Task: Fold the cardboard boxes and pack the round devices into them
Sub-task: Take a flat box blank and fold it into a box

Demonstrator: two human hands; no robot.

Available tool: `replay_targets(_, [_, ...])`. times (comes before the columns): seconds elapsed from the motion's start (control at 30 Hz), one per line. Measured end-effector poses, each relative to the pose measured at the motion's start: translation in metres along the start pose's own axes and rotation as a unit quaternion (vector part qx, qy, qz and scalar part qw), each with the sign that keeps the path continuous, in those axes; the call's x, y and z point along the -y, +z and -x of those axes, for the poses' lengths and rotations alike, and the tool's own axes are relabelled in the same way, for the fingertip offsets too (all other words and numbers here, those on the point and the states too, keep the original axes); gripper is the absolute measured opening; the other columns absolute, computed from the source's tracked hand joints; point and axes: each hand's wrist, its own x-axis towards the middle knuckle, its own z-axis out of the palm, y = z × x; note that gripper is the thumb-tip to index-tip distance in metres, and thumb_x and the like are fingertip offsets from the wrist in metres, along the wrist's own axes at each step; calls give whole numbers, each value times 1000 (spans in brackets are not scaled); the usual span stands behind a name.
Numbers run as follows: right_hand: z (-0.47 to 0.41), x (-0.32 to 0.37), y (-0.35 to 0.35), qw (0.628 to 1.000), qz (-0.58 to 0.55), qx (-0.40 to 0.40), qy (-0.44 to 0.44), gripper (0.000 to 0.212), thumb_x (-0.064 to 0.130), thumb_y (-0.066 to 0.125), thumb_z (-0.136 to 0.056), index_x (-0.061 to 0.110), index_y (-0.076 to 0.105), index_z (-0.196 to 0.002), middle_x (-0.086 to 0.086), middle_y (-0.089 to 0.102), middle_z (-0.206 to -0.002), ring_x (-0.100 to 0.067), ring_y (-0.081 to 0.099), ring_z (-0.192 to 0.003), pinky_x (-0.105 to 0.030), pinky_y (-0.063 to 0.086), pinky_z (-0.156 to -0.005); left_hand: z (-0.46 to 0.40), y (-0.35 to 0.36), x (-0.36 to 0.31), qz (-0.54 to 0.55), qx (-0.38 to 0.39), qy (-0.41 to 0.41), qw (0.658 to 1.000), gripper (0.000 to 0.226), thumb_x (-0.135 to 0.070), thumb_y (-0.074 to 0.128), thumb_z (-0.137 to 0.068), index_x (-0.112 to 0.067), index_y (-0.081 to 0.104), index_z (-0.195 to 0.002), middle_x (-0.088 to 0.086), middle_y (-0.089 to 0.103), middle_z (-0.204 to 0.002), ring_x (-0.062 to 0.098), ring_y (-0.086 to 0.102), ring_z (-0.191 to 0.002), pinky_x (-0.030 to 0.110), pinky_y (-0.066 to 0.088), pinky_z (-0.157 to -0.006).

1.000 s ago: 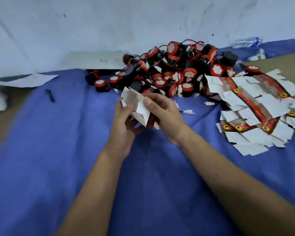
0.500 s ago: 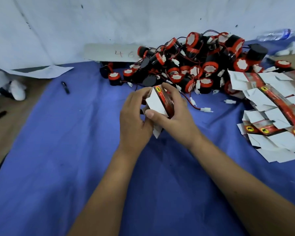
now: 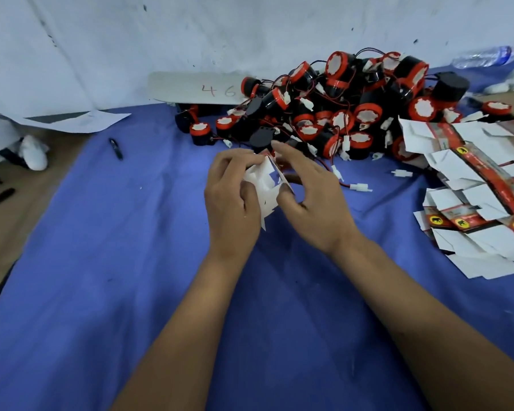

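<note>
Both hands meet over the blue cloth (image 3: 131, 292), just in front of the heap of round devices (image 3: 347, 108). Between them is a small cardboard box (image 3: 261, 185), partly folded, its white inner side turned up and its loose flaps sticking out toward the person. The left hand (image 3: 232, 197) holds the box from the left, with fingers curled round its edge and the thumb pressed on the white card. The right hand (image 3: 312, 197) is at the right side of the box; its thumb touches the card near the right edge, while the other fingers are spread and only loosely bent above it, so it presses more than it grasps. The box is off the cloth, carried in the air between the two hands.

The heap of round devices, black with red rims and white faces, lies beyond the hands against the white wall (image 3: 250, 31), with thin wires and white plugs (image 3: 359, 187) trailing out onto the cloth to the right of the box. To the right of the heap is a spread of flat unfolded boxes (image 3: 472, 188), white with red printed bands. Left of the heap a pale strip marked "46" (image 3: 196, 87) leans at the foot of the wall. Farther left of the heap a small dark pen-like thing (image 3: 115, 148) lies on the cloth, and a sheet of paper (image 3: 77, 121) lies at the cloth's edge.
</note>
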Motion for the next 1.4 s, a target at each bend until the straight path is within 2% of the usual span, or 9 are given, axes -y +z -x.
replay_targets(0.13, [1, -2, 0, 998, 16, 57, 11, 94, -2, 54, -76, 32, 29, -160, 5, 50, -146, -12, 51, -129, -31, 49, -104, 3, 1, -3, -23, 58, 23, 998, 45, 15, 43, -81, -3, 70, -113, 10, 63, -125, 28, 59, -119, 35, 51, -96])
replay_targets(0.23, [1, -2, 1, 996, 34, 82, -7, 98, -15, 49, -75, 32, 34, -159, 0, 45, -149, -17, 46, -134, -28, 47, -105, 4, 2, 1, -38, 47, 20, 998, 29, 4, 47, -85, -5, 69, -103, 7, 66, -118, 27, 61, -110, 37, 53, -85])
replay_targets(0.43, [2, 1, 1, 998, 39, 33, -30, 74, -18, 46, -76, 15, 60, -140, -5, 55, -141, -20, 53, -129, -31, 47, -104, 3, 5, 7, -2, 6, -15, 1000, 37, 19, 55, -79, -5, 78, -96, 9, 69, -119, 25, 66, -111, 40, 56, -91])
replay_targets(0.6, [2, 1, 1, 999, 41, -12, -27, 42, 17, 71, -85, 19, 65, -127, 5, 67, -122, -12, 62, -111, -33, 53, -91, 5, 4, -1, 18, 43, 4, 999, 39, 9, 59, -76, -5, 78, -107, 9, 67, -122, 20, 65, -114, 19, 49, -98])
replay_targets(0.83, [1, 2, -6, 993, -25, -102, 58, 26, 36, 54, -95, 22, 69, -110, 15, 73, -103, -8, 68, -98, -35, 55, -83, 8, 6, 0, 120, 130, -49, 983, 72, -23, 75, -85, -8, 43, -148, 1, 45, -145, 16, 44, -138, 46, 52, -102])
replay_targets(0.93, [1, 4, -6, 987, -45, -133, 76, 21, 33, 49, -92, 32, 67, -103, 28, 71, -97, 1, 68, -91, -15, 50, -75, 11, 11, 2, 109, 170, -137, 970, 82, -35, 78, -88, -14, 37, -155, -4, 37, -151, 17, 33, -147, 49, 45, -112])
replay_targets(1.1, [2, 1, -6, 983, -30, -139, 112, 23, 21, 55, -98, 32, 70, -110, 18, 74, -92, -6, 70, -88, -37, 59, -73, 10, 11, 4, 184, 211, -212, 936, 84, -28, 82, -87, -25, 34, -157, -3, 44, -154, 8, 46, -140, 35, 49, -112])
replay_targets(1.3, [2, 1, -7, 979, 12, -149, 139, 12, 26, 59, -96, 25, 67, -105, 13, 72, -89, -9, 67, -82, -42, 57, -69, 9, 6, -2, 181, 212, -198, 940, 80, -29, 75, -75, -34, 39, -146, -2, 46, -146, 11, 53, -130, 33, 56, -101])
replay_targets(1.4, [2, 2, -6, 981, 10, -143, 132, 8, 23, 61, -95, 23, 66, -101, 14, 70, -87, -7, 66, -83, -33, 54, -67, 8, 5, -5, 184, 215, -204, 937, 77, -30, 75, -75, -34, 39, -143, -3, 47, -145, 15, 56, -127, 38, 57, -100])
